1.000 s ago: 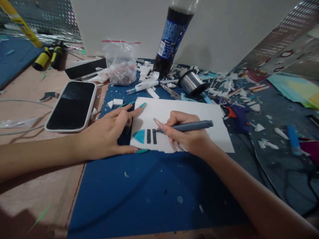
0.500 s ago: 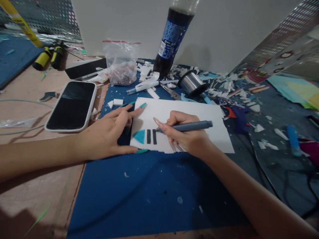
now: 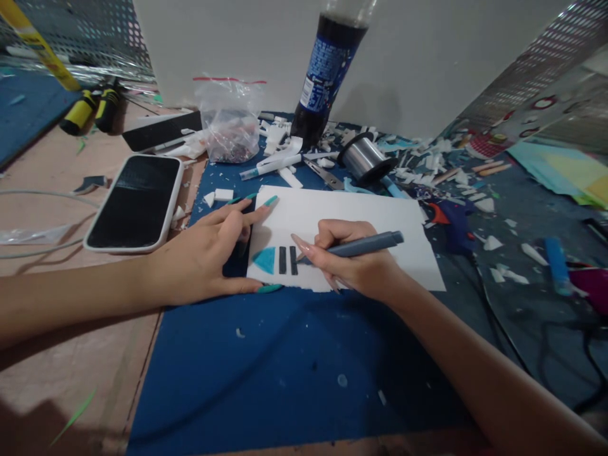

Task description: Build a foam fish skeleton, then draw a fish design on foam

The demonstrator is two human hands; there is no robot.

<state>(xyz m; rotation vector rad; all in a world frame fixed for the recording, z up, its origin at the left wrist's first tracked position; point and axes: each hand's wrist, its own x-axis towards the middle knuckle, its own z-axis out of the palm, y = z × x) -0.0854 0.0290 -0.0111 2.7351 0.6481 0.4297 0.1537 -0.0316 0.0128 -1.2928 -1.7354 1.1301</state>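
A sheet of white paper (image 3: pixel 380 212) lies on the blue mat (image 3: pixel 266 354). Near its left end are a blue pointed shape (image 3: pixel 265 260) and two dark upright bars (image 3: pixel 282 260). Fingers spread, my left hand (image 3: pixel 209 253) rests at the paper's left edge, with the index fingertip and thumb touching it. My right hand (image 3: pixel 354 256) grips a dark grey marker (image 3: pixel 368 244), its tip at the right-hand bar. The lower fingers of that hand rest on the paper.
A phone (image 3: pixel 135 202) lies at left. Behind the paper are a zip bag (image 3: pixel 232 126), a dark soda bottle (image 3: pixel 327 73), a wire spool (image 3: pixel 367 158), pliers (image 3: pixel 325 174) and white scraps (image 3: pixel 427 174). A blue glue gun (image 3: pixel 453 228) with its cord lies at right.
The marker tip has moved slightly down along the right-hand bar, and my right hand has shifted a little with it. My left hand stays in place on the paper.
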